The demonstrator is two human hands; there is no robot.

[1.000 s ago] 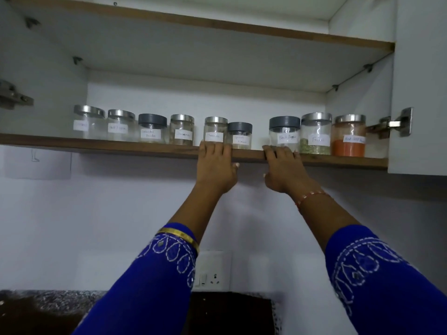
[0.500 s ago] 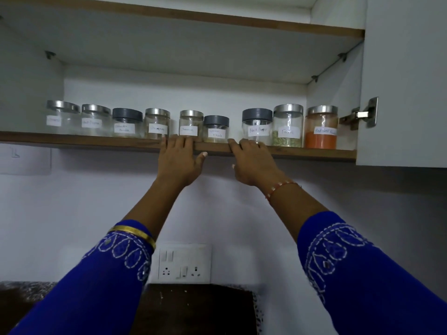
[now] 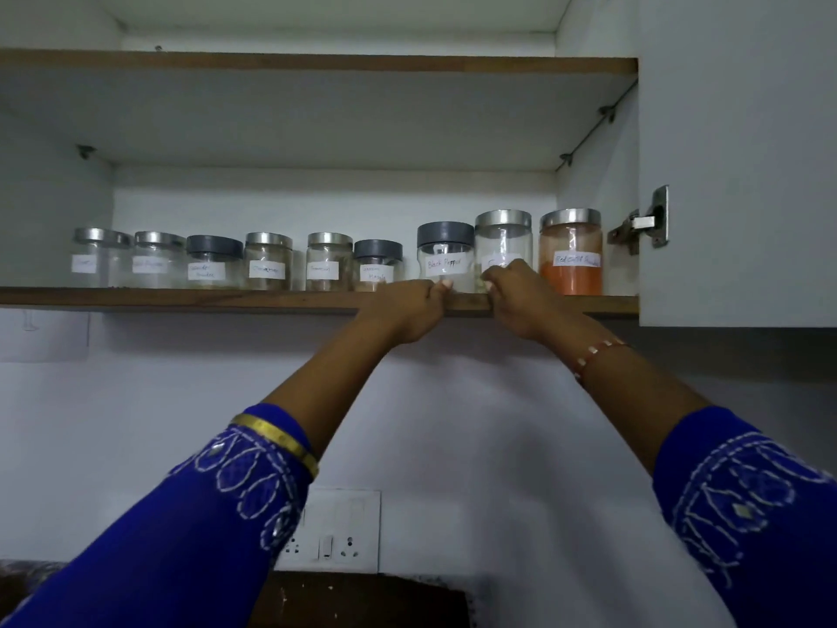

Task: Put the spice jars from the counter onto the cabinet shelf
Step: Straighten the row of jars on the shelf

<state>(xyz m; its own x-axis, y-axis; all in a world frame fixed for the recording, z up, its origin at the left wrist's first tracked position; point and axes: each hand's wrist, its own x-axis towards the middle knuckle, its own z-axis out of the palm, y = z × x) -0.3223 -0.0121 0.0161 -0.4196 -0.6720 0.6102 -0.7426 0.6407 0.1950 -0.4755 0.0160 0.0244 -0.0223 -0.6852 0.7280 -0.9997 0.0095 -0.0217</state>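
Several labelled glass spice jars stand in a row on the wooden cabinet shelf (image 3: 181,299). My left hand (image 3: 403,310) is at the shelf's front edge, its curled fingers against the base of the grey-lidded black pepper jar (image 3: 445,247). My right hand (image 3: 516,292) grips the lower front of the steel-lidded jar (image 3: 502,237) beside it and hides that jar's label. A jar of red chilli powder (image 3: 570,265) stands at the row's right end. No jar is off the shelf.
The open cabinet door (image 3: 733,174) hangs at the right on a metal hinge (image 3: 643,222). An upper shelf (image 3: 317,65) spans above the jars. Below, a switch and socket plate (image 3: 335,532) is on the wall above a dark counter (image 3: 362,600).
Both hands slid right along the shelf edge, from the middle jars to the black pepper and steel-lidded jars. Their fingers went from flat to curled. The view also shifted.
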